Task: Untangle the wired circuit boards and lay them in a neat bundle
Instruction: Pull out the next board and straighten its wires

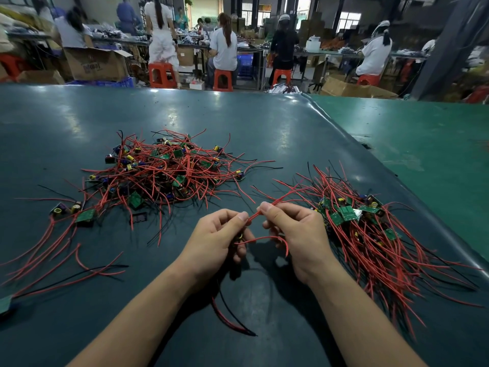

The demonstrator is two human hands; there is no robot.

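Board in hand: small wired circuit board, mostly hidden behind our left fingers; only a yellow-topped part shows.
Red wire: runs from our left fingertips up through our right pinch and out toward the right pile.
Second red wire: loops between the two hands, lower down.
Trailing leads: one red, one black, hanging from under our left hand down to the mat.
Left hand: fingers curled round the board, thumb and forefinger nipping the red wire.
Right hand: thumb and forefinger pinch the same red wire; other fingers curled under.
Sorted bundle: right of our right hand, boards gathered together, wires fanning toward us.
Tangled heap: ahead and left, red and black wires crossing every way, green boards mixed in.
Strays: a few boards and long wires lying apart at left.
Surface: dark green mat, glossy.
Background: workers seated on orange stools at far benches; cardboard boxes.
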